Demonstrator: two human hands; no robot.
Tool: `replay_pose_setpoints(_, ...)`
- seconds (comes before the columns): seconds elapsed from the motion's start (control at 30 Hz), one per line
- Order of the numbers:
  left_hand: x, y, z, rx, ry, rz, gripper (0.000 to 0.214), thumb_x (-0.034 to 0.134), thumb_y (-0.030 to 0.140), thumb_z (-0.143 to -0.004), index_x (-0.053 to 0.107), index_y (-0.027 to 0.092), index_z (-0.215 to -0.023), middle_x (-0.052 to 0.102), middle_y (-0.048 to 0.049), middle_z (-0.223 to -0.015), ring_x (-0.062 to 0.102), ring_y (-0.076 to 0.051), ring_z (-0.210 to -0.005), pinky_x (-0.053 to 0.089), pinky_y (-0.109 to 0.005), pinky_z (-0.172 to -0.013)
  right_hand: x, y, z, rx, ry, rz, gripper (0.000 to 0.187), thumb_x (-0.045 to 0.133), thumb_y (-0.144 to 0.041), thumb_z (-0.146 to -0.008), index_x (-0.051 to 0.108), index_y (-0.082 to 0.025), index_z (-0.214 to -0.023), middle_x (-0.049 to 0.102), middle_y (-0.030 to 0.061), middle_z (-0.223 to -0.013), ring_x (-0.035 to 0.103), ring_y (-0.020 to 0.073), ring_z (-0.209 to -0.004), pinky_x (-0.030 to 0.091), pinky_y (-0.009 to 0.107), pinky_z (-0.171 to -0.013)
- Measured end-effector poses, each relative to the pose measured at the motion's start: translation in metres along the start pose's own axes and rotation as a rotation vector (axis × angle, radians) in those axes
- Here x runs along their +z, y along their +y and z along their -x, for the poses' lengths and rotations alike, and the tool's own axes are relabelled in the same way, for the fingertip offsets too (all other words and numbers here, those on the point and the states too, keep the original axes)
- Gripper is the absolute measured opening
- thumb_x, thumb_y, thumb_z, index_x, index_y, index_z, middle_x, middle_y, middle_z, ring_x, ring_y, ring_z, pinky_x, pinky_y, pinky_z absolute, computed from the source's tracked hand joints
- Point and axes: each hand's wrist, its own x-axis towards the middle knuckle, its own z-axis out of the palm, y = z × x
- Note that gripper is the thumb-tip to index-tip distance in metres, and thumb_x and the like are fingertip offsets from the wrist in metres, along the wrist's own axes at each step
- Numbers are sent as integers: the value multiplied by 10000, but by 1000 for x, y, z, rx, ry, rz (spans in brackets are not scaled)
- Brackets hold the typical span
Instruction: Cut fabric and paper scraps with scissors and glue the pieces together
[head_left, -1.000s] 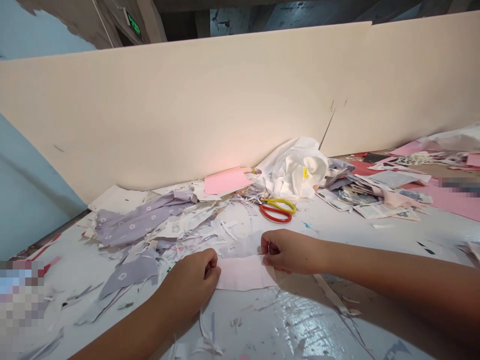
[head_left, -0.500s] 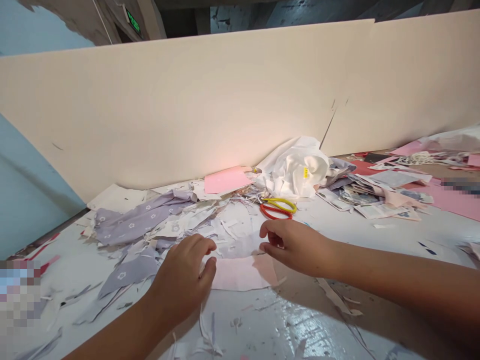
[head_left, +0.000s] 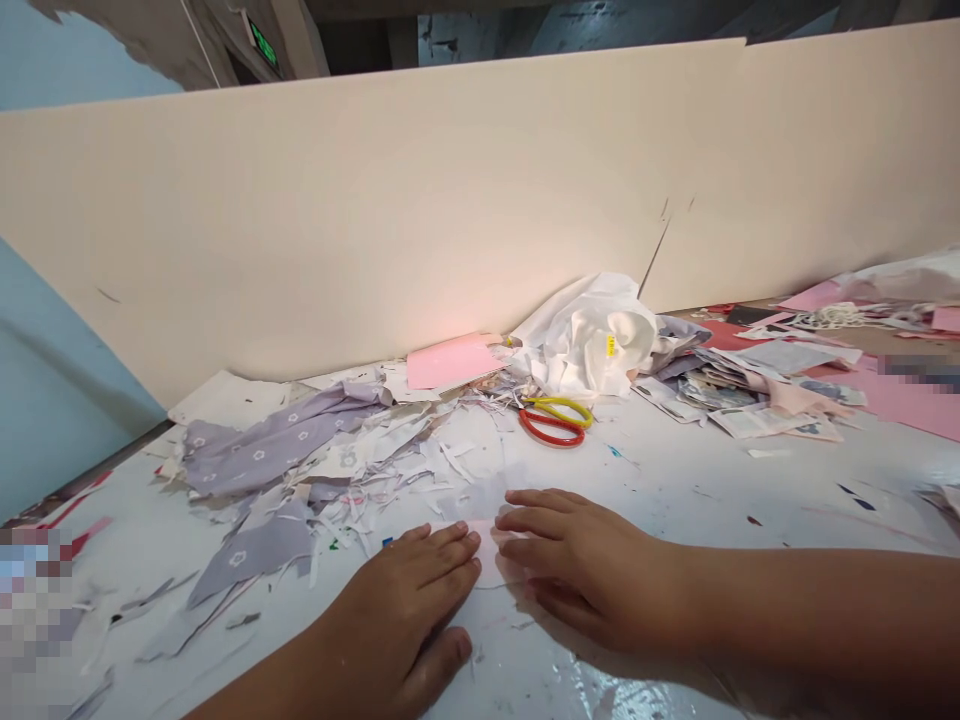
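A pale pink piece of fabric [head_left: 491, 560] lies on the white tabletop [head_left: 675, 490], largely covered by my hands. My left hand [head_left: 420, 600] rests flat over its left part, fingers extended. From the right, my right hand [head_left: 577, 560] reaches over the other side with its fingers stretched and slightly apart; whether its fingertips press on the fabric I cannot tell. A sheer, pale strip [head_left: 480, 497] lies just beyond the fabric. Behind the hands are scissors with one red and one yellow handle loop [head_left: 555, 425], their blades under scraps.
Lilac flower-print fabric [head_left: 277, 440] and paper-like shreds [head_left: 390, 460] spread over the left. A crumpled white cloth [head_left: 600, 335] with a yellow tag leans near the tall cream board [head_left: 375, 230]. Stacked scraps [head_left: 750, 390] and pink sheets [head_left: 915, 395] lie at the right.
Both hands have come down and closer together over the pink fabric, their curled fingers now straightened. More of the fabric is covered. The scissors have stayed in place.
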Motion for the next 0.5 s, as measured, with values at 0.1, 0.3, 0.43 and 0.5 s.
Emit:
replay_pose_setpoints(0.1, 3, -1, 0, 34, 48, 8, 505, 452, 328, -820, 383, 240, -1312, 408, -61, -1351, 392, -221, -1230, 345, -399, -1010, 6, 1, 0, 29, 39, 17, 280, 455, -203, -804, 576, -207, -1056, 563, 60, -1165, 456, 201, -1119, 352, 350, -949)
replay_pose_setpoints(0.3, 11, 2, 3, -31, 101, -41, 500, 485, 328, -798, 419, 257, -1288, 403, -30, -1355, 393, -206, -1232, 329, -379, -1023, 11, 2, -1, 40, 10, 10, 205, 458, -193, -806, 602, -209, -951, 562, 64, -1123, 462, 196, -1078, 363, 340, -923)
replay_pose_setpoints(0.43, 11, 1, 3, -58, 70, 13, 522, 474, 347, -806, 372, 283, -1314, 389, -23, -1370, 371, -226, -1246, 300, -425, -1034, 8, 6, -2, 66, 21, -1, 259, 428, -240, -834, 581, -193, -1039, 529, 88, -1154, 433, 209, -1091, 362, 344, -921)
replay_pose_setpoints(0.5, 11, -2, 0, -145, 88, 52, 476, 445, 343, -821, 412, 272, -1291, 412, -32, -1361, 365, -237, -1248, 311, -432, -1027, 7, 11, -5, 139, 49, 4, 315, 416, -296, -847, 550, -185, -1110, 523, 101, -1142, 439, 224, -1059, 366, 374, -910)
